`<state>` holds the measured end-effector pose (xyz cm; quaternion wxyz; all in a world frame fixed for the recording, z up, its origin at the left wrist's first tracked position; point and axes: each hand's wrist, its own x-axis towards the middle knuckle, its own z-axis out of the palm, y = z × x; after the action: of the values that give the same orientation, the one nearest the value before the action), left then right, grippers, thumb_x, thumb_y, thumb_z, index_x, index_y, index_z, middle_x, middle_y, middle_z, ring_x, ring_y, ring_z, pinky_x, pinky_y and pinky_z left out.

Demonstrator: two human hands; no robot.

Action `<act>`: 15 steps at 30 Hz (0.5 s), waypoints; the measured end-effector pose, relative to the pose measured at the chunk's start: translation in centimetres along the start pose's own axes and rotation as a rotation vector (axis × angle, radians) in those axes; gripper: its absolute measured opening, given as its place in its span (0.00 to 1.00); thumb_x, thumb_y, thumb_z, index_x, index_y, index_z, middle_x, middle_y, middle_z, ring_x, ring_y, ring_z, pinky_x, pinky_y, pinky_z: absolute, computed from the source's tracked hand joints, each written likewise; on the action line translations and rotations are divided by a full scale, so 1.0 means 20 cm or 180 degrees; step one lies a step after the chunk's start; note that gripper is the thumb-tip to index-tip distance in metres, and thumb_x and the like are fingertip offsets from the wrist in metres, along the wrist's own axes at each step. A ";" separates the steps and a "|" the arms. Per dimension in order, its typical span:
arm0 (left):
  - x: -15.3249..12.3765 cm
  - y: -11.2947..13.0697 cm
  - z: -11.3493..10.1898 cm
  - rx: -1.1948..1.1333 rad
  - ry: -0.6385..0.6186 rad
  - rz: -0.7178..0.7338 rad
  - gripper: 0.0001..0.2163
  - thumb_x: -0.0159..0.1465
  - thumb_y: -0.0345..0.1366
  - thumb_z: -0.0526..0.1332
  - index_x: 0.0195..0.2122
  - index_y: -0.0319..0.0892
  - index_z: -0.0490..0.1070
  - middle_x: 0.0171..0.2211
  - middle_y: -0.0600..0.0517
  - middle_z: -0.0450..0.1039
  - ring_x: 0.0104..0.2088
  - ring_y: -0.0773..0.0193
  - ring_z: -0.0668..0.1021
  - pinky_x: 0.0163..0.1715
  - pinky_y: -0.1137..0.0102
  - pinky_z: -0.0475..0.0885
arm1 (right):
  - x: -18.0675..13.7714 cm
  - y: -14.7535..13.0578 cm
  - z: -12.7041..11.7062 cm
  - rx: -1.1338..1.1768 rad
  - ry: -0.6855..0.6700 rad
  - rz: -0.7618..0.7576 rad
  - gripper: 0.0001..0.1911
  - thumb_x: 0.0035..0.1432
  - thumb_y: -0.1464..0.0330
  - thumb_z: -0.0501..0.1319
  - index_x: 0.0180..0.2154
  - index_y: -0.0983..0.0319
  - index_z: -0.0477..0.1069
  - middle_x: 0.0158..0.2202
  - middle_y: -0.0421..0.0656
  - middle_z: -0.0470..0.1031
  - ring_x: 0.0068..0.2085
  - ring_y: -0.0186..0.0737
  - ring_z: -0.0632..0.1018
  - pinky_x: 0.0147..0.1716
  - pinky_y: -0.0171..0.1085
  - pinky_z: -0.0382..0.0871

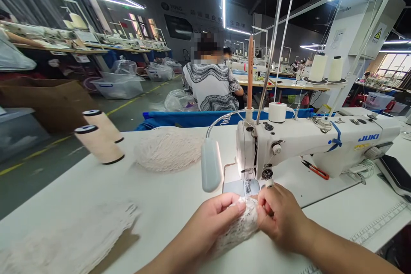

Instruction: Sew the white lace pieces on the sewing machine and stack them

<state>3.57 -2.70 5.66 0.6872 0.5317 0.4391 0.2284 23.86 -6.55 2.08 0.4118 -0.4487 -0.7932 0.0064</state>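
Both hands grip a piece of white lace fabric (239,227) just in front of the sewing machine (298,132). My left hand (213,218) pinches its left edge between thumb and fingers. On the other side, my right hand (282,218) is closed on the lace's upper right edge, close to the presser foot (248,185). The needle area lies right beyond the fingertips. A grey lamp head (211,166) hangs left of the needle and lights the lace. Part of the lace droops below my left hand and is hidden by it.
A lace stack (170,149) lies at the table's back, another lace pile (70,239) at front left. Two thread cones (99,143) lie near the left edge. Orange thread snips (316,170) rest beside the machine. A ruler (379,222) lies right. A person (210,81) sits ahead.
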 end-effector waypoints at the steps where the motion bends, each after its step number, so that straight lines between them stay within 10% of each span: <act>1: 0.00 0.00 0.00 0.0025 -0.0006 0.0010 0.29 0.52 0.66 0.73 0.28 0.44 0.67 0.25 0.57 0.65 0.28 0.64 0.63 0.28 0.70 0.56 | -0.01 0.01 0.01 -0.0081 0.0001 -0.0028 0.08 0.61 0.74 0.57 0.35 0.56 0.59 0.27 0.35 0.66 0.27 0.37 0.67 0.28 0.35 0.58; 10: 0.02 -0.04 -0.01 -0.0028 -0.0131 0.0071 0.30 0.54 0.66 0.73 0.30 0.44 0.66 0.25 0.58 0.63 0.28 0.66 0.61 0.28 0.71 0.55 | -0.03 0.01 0.02 -0.0635 0.0480 -0.0429 0.11 0.64 0.78 0.53 0.41 0.57 0.62 0.35 0.44 0.72 0.35 0.45 0.71 0.35 0.40 0.67; 15: 0.03 -0.08 -0.04 0.0075 -0.0435 0.0175 0.31 0.53 0.68 0.73 0.30 0.43 0.70 0.26 0.57 0.66 0.29 0.64 0.66 0.29 0.71 0.59 | -0.06 0.02 -0.01 -0.0098 -0.0506 -0.0602 0.10 0.58 0.76 0.56 0.38 0.55 0.60 0.34 0.40 0.73 0.35 0.41 0.73 0.37 0.39 0.70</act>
<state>2.96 -2.45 3.87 0.7028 0.5660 0.3791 0.2051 24.53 -7.16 1.32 0.3395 -0.3762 -0.8621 -0.0091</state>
